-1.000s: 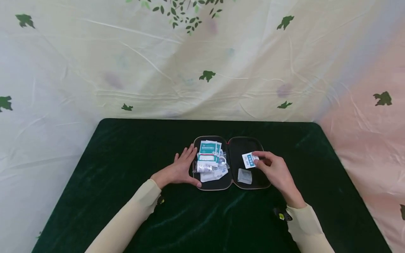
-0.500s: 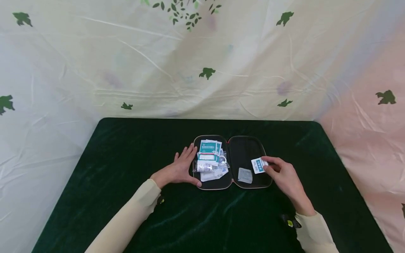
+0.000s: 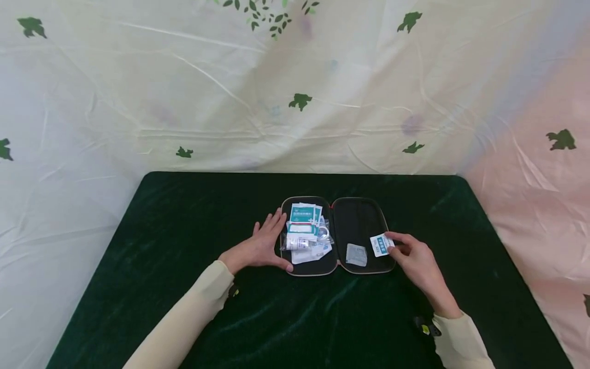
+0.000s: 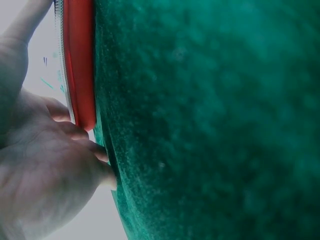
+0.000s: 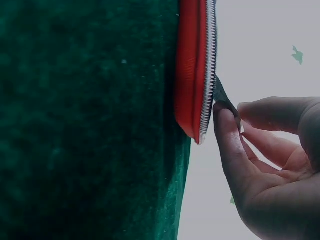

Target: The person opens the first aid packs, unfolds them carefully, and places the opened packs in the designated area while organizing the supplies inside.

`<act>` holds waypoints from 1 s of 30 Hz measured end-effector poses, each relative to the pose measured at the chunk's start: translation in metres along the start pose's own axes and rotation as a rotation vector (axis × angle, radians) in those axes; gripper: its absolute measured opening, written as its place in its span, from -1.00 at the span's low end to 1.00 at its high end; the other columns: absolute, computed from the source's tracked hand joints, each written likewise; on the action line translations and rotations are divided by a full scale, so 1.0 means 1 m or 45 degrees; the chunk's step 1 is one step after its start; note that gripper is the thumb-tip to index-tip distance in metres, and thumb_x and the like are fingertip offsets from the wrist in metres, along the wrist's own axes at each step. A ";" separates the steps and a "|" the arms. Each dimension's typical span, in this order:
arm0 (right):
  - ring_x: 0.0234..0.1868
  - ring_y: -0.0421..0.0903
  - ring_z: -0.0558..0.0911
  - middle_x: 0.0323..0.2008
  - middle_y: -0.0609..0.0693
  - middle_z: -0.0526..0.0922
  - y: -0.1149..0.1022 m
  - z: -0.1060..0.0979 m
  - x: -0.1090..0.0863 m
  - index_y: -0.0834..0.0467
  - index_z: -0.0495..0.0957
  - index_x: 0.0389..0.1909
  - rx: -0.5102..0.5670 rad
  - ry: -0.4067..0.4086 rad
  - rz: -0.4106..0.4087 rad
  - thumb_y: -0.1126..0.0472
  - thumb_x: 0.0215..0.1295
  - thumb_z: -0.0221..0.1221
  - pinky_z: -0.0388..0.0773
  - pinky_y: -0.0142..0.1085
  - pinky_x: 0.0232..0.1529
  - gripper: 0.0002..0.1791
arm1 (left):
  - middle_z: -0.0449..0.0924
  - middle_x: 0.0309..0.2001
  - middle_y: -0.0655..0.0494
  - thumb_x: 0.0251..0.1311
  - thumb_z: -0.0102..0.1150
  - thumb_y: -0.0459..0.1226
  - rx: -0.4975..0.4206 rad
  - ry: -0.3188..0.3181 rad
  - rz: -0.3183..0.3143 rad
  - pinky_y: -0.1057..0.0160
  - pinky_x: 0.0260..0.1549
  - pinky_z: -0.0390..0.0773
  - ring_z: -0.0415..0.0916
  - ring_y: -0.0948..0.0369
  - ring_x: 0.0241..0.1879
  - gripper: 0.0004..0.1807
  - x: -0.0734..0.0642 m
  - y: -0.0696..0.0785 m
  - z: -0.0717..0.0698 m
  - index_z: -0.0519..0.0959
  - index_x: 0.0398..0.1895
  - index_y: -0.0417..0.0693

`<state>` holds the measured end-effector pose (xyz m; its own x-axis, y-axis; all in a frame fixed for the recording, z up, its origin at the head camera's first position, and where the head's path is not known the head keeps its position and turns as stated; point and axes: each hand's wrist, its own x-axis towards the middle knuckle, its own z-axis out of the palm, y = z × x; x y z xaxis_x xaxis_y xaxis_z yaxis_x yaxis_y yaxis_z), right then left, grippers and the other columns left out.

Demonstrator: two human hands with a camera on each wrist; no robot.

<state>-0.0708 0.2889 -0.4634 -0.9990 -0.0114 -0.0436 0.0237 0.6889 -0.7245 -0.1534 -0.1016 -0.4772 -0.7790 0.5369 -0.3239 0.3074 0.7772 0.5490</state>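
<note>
A zip case (image 3: pixel 359 215), black inside and red outside, lies unfolded on the table. My right hand (image 3: pixel 417 261) pinches a small white and blue packet (image 3: pixel 380 245) between thumb and fingers, over the right edge of the case's right half. To its left, a silvery grey packet (image 3: pixel 357 255) lies in that half. My left hand (image 3: pixel 258 248) rests with spread, straight fingers along the left rim. Inside the left half sit teal and white packets (image 3: pixel 304 214) and a clear bag with a white roll (image 3: pixel 297 244). The case's red side (image 4: pixel 79 60) shows in the left wrist view.
Dark green velvet cloth (image 3: pixel 295 323) covers the table. Behind it hangs a pale curtain (image 3: pixel 221 102) with green leaf prints. The case's silver zip teeth (image 5: pixel 207 75) run along its rim near my right fingers.
My right hand has moved right and slightly toward me with the white and blue packet, from the middle of the right half to its edge. My left hand stays at the left rim.
</note>
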 end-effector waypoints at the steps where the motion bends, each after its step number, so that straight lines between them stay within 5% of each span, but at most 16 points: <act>1: -0.06 0.06 0.65 0.16 0.27 0.56 0.001 0.001 0.000 0.19 0.51 0.36 -0.005 -0.001 -0.005 0.21 0.55 0.13 0.52 -0.30 -0.27 -0.57 | -0.55 0.68 0.00 -0.01 0.53 0.26 -0.001 0.002 0.000 -0.24 0.53 -0.36 -0.51 -0.08 0.64 0.46 0.000 0.000 0.000 -0.29 0.70 -0.01; 14: -0.10 0.04 0.62 0.17 0.28 0.53 0.003 0.008 0.001 0.20 0.50 0.36 -0.004 -0.051 -0.033 0.26 0.54 0.08 0.51 -0.29 -0.31 -0.57 | -0.55 0.68 0.02 -0.01 0.51 0.28 0.000 0.011 -0.006 -0.23 0.53 -0.37 -0.51 -0.07 0.64 0.46 -0.001 0.000 0.002 -0.30 0.70 0.01; 21: -0.40 -0.02 0.53 0.07 0.27 0.54 0.000 0.008 0.003 0.19 0.46 0.39 0.102 -0.110 0.036 0.24 0.55 0.07 0.45 -0.29 -0.48 -0.55 | -0.54 0.68 0.01 -0.01 0.52 0.28 0.005 0.001 -0.013 -0.24 0.53 -0.37 -0.51 -0.07 0.64 0.46 0.001 0.000 -0.001 -0.29 0.70 0.00; 30: -0.27 0.02 0.57 0.14 0.30 0.50 -0.003 0.011 0.008 0.18 0.43 0.42 0.148 -0.117 0.091 0.26 0.53 0.06 0.47 -0.28 -0.41 -0.52 | -0.55 0.68 0.00 -0.01 0.53 0.25 -0.003 -0.013 -0.003 -0.24 0.53 -0.37 -0.52 -0.08 0.64 0.46 0.005 -0.004 -0.007 -0.29 0.70 -0.01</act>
<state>-0.0785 0.2787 -0.4695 -0.9870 -0.0352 -0.1570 0.1045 0.6018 -0.7917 -0.1624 -0.1042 -0.4759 -0.7738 0.5388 -0.3332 0.3043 0.7774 0.5505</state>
